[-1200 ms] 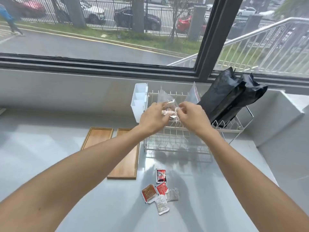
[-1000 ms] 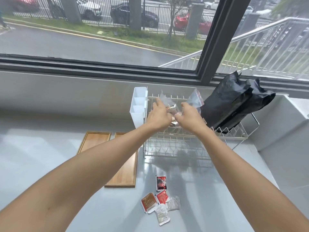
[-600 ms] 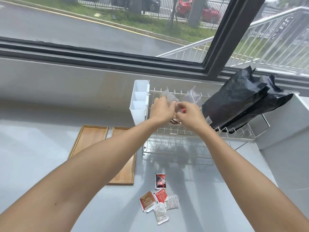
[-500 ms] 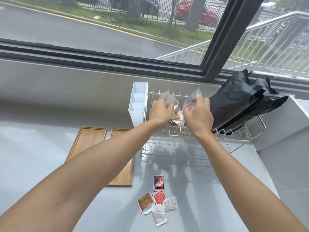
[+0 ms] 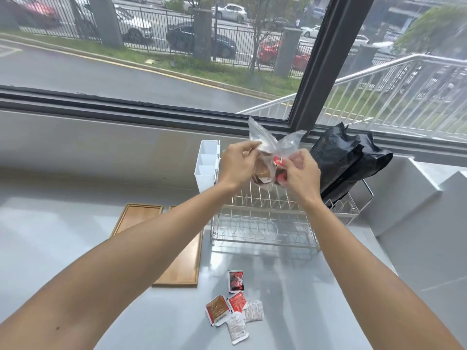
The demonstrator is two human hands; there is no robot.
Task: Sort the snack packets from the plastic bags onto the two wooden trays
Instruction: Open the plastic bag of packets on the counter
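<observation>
Well to the left of the fingers and below them, two flat rectangular wooden trays [image 5: 137, 218] lie side by side on the pale grey desk [image 5: 63, 236], the nearer one partly hidden under the left forearm; no packet shows on either. The left hand [image 5: 238, 165] pinches one top corner of a clear plastic bag [image 5: 265, 157], its fingers [image 5: 249, 149] curled onto the film. Brown and red snack packets show through the bag between the two hands, which hold it in the air above a white wire dish rack [image 5: 265, 218]. The right hand [image 5: 302, 173] grips the opposite side, its fingers [image 5: 298, 157] closed on the film, so both are clamped on the bag. Directly below the hands, towards the person, a small cluster of loose red, brown and white snack packets [image 5: 233, 309] lies on the desk. Just right of the right fingers, black foil pouches [image 5: 346, 160] lean in the rack. The step in hand looks like opening the bag; next, the mouth probably needs parting so the packets can be emptied or picked out, then carried left to the trays by kind.
</observation>
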